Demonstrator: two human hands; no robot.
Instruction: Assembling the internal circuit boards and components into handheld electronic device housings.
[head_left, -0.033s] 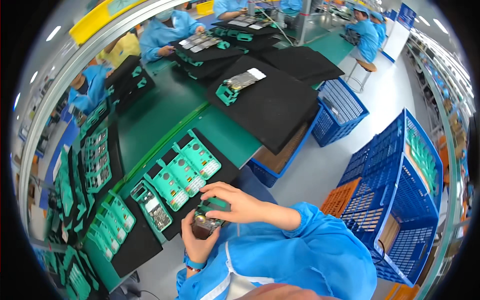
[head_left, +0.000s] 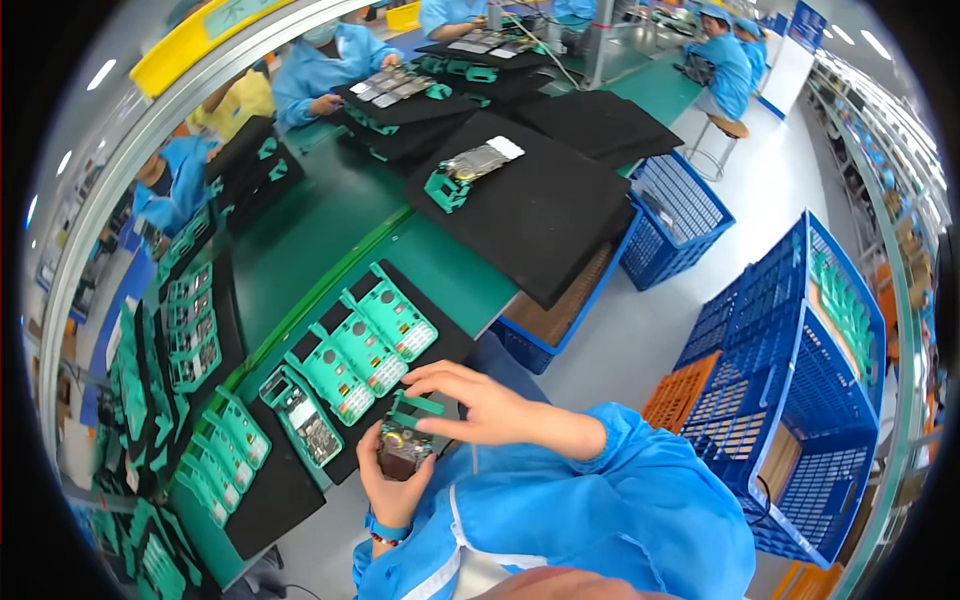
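Observation:
Close to my body, a small electronic assembly (head_left: 404,446) with a dark circuit board and a round gold-coloured part rests in my left hand (head_left: 393,492), whose thumb and fingers grip its sides. My right hand (head_left: 488,408) is over its far end, fingers curled around a green plastic bar (head_left: 418,405) there. Whether that bar is fixed to the board, I cannot tell. Just beyond lie green plastic housings (head_left: 362,346) in a row on a black mat. At the row's left end, a green housing with a circuit board inside (head_left: 308,421) lies face up.
More green housings (head_left: 228,455) are at the left. Across the bench, a boarded assembly (head_left: 474,168) lies on a black sheet (head_left: 540,215). Blue crates (head_left: 790,390) and an orange crate (head_left: 680,392) stand at the right. Co-workers in blue (head_left: 335,70) sit at the far side.
My left hand has shifted slightly left and up with the assembly, and more of the green bar shows between my hands. The whole view has moved a little.

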